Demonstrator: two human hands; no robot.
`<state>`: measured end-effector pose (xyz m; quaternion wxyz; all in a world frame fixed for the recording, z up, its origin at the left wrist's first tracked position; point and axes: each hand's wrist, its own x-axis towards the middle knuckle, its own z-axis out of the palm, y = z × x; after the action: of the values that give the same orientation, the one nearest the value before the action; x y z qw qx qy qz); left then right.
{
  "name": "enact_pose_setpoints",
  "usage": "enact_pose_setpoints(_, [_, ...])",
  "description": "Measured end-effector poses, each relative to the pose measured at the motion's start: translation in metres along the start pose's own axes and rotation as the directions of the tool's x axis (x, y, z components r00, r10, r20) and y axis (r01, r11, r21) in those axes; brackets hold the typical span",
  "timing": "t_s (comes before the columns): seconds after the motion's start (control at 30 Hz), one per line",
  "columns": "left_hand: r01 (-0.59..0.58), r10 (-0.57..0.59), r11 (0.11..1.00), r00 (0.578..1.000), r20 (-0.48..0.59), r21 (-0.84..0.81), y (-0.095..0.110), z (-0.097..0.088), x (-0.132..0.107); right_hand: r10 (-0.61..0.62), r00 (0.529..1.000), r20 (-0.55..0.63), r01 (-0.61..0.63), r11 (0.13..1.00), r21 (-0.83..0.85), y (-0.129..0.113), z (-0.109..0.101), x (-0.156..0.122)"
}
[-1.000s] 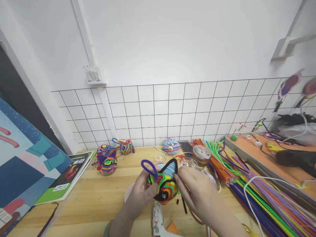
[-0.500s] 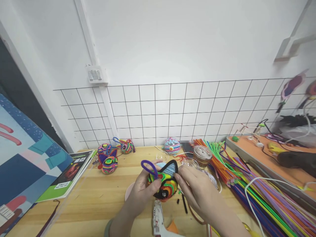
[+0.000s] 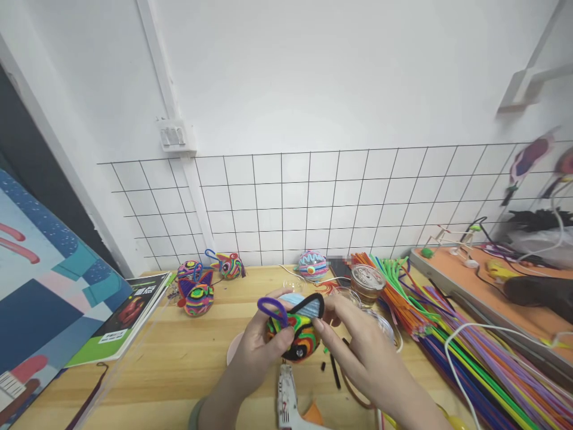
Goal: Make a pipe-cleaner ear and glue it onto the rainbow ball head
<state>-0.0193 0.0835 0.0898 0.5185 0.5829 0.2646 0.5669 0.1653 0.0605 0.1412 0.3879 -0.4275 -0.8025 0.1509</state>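
Note:
A colourful fish ornament (image 3: 299,337) made of wound pipe cleaners has a round eye on its front and a purple loop (image 3: 272,307) on top. Its light-blue fin (image 3: 308,308) has a black edge. My left hand (image 3: 259,340) is closed around the ornament from the left, thumb pressed near the eye. At the right, my right hand (image 3: 358,331) has its thumb and forefinger on the fin's black edge. Below the ornament lies a white hot glue gun (image 3: 286,394), its nozzle pointing up toward it. Short black pipe cleaner pieces (image 3: 335,371) lie near my right hand.
Similar fish ornaments (image 3: 199,298) stand at the back left, and a striped ball (image 3: 312,264) at the back. A ribbon spool (image 3: 367,279) stands before bundled pipe cleaners (image 3: 474,352). On the left is a magazine (image 3: 129,310); an orange board (image 3: 474,275) lies right.
My right hand's fingers have shifted and opened slightly along the fin's edge, and the fin tilts a little more to the right. My left hand keeps its hold.

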Motion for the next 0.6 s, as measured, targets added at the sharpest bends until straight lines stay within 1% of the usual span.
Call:
enact_pose_setpoints(0.1, [-0.051,0.048,0.997,0.998,0.039,0.065,-0.0003,-0.0002,-0.0004,0.020,1.000,0.000,-0.020,1.000,-0.003,-0.0013,0.0007,0.0008])
enact_pose_setpoints(0.23, [-0.084,0.075,0.989,0.994,0.076,0.120,0.0024,0.0010,-0.0002,0.026,1.000,0.015,-0.026,1.000,-0.006,-0.0024,0.0006,0.0017])
enact_pose_setpoints(0.4, [-0.104,0.093,0.973,0.994,0.062,0.206,0.0060,0.0025,-0.0005,0.029,0.999,0.019,-0.030,0.999,0.013,-0.0028,0.0008,0.0011])
enact_pose_setpoints(0.5, [-0.096,0.087,0.979,0.995,0.056,0.181,0.0038,0.0021,-0.0007,0.045,0.999,0.028,-0.046,0.998,0.030,-0.0019,0.0015,0.0005])
enact_pose_setpoints(0.6, [-0.059,0.057,0.994,0.998,0.029,0.090,-0.0007,0.0009,0.0000,0.063,0.997,0.047,-0.066,0.995,0.074,-0.0007,0.0006,0.0000])
